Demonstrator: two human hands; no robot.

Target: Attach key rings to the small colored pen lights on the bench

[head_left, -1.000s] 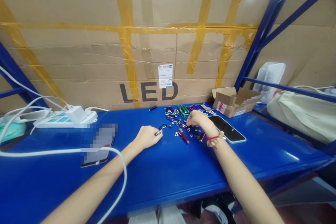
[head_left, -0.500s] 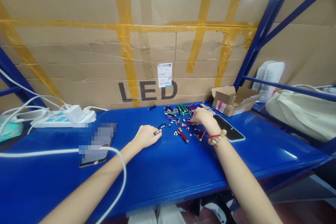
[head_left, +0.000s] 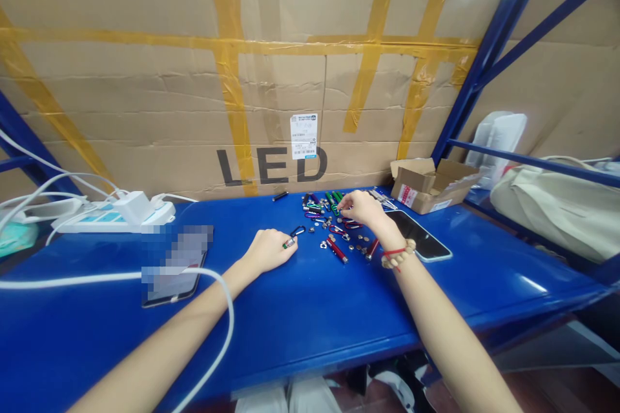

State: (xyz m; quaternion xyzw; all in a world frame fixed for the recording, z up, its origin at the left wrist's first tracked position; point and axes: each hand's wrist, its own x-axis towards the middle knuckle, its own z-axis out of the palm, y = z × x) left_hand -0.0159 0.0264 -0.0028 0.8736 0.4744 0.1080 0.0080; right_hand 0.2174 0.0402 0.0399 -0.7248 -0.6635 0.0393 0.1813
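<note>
My left hand (head_left: 268, 250) rests on the blue shelf top (head_left: 310, 310), fingers curled round a small keychain flashlight (head_left: 291, 241) whose black carabiner (head_left: 299, 231) sticks out to the right. My right hand (head_left: 362, 208), with a bead bracelet at the wrist, reaches into a heap of small coloured keychain flashlights and clips (head_left: 329, 206); its fingertips pinch at something tiny among them that I cannot make out. A red flashlight (head_left: 338, 250) and several small button cells (head_left: 359, 248) lie loose just in front of that hand.
A dark phone (head_left: 419, 235) lies right of my right wrist, another phone (head_left: 174, 268) on the left with a white cable across it. A white power strip (head_left: 116, 214) sits far left. An open cardboard box (head_left: 433, 186) stands back right. A large taped LED carton (head_left: 271, 77) forms the back wall.
My right hand has moved back and a little left, from the loose parts near the red flashlight into the heap. The left hand has stayed put.
</note>
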